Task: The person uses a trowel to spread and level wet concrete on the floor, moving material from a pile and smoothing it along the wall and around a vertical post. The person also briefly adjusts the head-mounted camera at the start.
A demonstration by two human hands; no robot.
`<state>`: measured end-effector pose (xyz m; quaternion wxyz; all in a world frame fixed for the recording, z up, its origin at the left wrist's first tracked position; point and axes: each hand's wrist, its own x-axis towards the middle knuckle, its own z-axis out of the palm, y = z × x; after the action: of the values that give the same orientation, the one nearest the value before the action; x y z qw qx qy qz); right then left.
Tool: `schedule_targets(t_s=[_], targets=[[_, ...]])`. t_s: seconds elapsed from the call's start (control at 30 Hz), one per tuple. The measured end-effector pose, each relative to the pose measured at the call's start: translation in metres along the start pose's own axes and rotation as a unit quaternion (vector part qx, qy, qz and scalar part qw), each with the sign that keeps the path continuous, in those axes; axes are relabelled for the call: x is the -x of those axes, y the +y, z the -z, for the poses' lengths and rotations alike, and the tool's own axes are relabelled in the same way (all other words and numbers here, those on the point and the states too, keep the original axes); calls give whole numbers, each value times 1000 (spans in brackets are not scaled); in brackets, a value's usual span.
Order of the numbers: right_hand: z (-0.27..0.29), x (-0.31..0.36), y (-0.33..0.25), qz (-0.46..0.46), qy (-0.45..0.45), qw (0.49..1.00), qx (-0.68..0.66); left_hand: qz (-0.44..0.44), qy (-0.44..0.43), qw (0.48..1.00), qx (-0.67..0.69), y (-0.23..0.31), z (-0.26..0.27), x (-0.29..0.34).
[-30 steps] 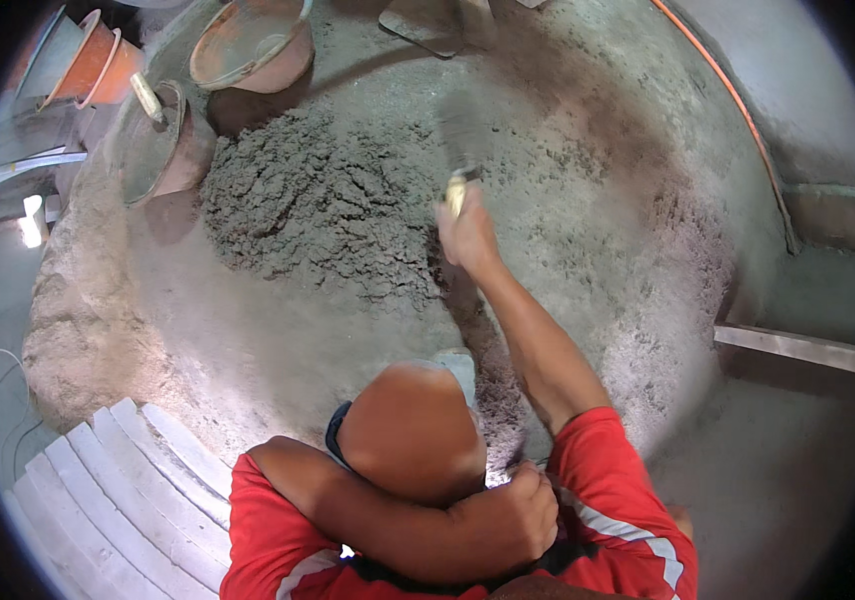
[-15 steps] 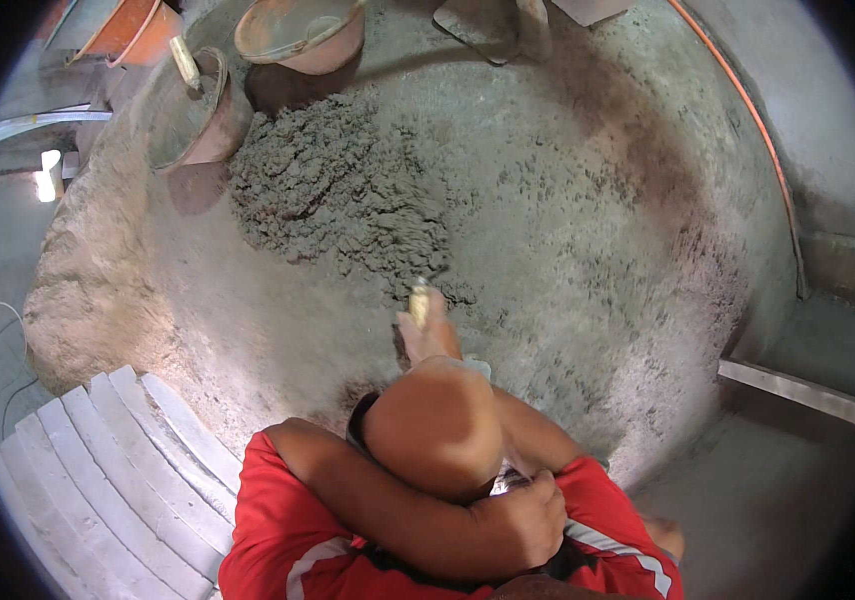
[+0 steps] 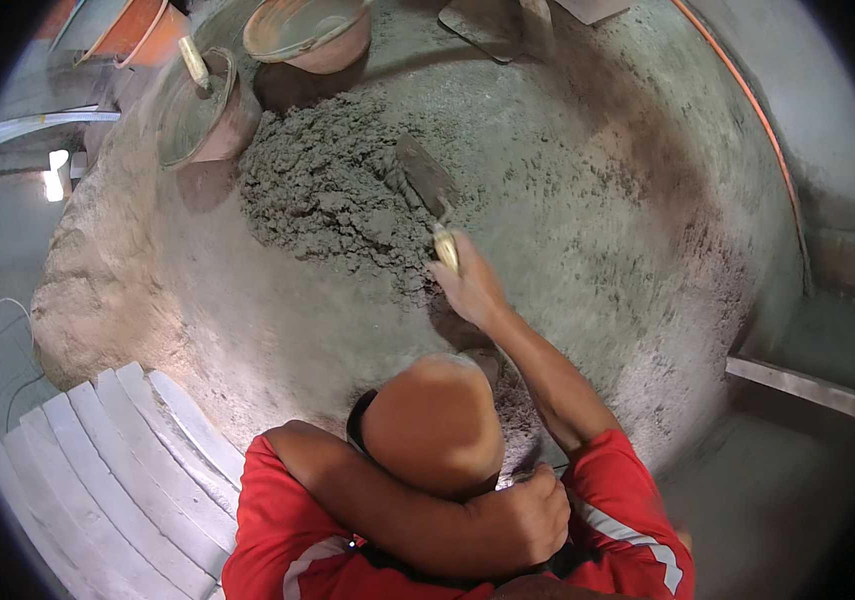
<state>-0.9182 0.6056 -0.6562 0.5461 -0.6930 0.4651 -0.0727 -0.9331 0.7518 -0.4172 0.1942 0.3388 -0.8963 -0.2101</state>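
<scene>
Setting: a building site, judged by the heap of damp grey mortar (image 3: 318, 190) left of the right hand's fingers (image 3: 464, 250) and the trowel (image 3: 428, 178) in them. Supporting signs: grimy bucket (image 3: 230, 132) and wide tub (image 3: 340, 54) farther out to the fingers' left, pale slabs (image 3: 128, 450) nearer the body on that side, bare grey wall (image 3: 813, 120) well to their right.

The mortar (image 3: 323, 190) looks rough, the trowel blade (image 3: 428, 177) matt metal.

head-worn fisheye, looking down, wide view
</scene>
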Motion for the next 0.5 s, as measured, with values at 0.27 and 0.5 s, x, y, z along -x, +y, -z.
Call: schedule_targets(t_s=[0.27,0.5], targets=[[147,72,53,220,-192,911,290,6,-17,1000,13,-5,15,-2],[126,-19,52,266,-202,857,394,16,-24,1000,4,2,6,-4]])
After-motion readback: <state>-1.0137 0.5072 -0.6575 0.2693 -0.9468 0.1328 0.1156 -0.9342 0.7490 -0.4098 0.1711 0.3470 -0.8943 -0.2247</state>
